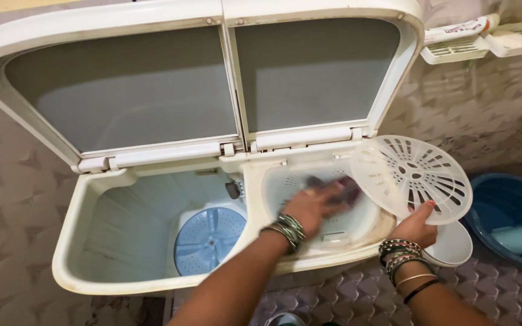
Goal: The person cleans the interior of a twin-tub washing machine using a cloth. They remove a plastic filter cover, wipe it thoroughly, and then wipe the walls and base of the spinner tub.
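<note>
While both lids stand open at top of frame, left hand (314,205) reaches into spin tub (309,193) at centre, blurred fingers closed on dark cloth (347,188); right hand (417,226), fingers pinched on rim, holds white slotted spin cover (418,175) right of centre; wash tub (152,229) lower left holds only blue pulsator (206,240); white-and-red tube (460,28) on wall rack upper right; blue basin (509,217) at right edge

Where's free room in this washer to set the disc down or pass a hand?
Free: the wash tub around its blue agitator. Crowded: the spin tub, filled by the left hand and dark cloth; the right hand holds the slotted disc.
</note>
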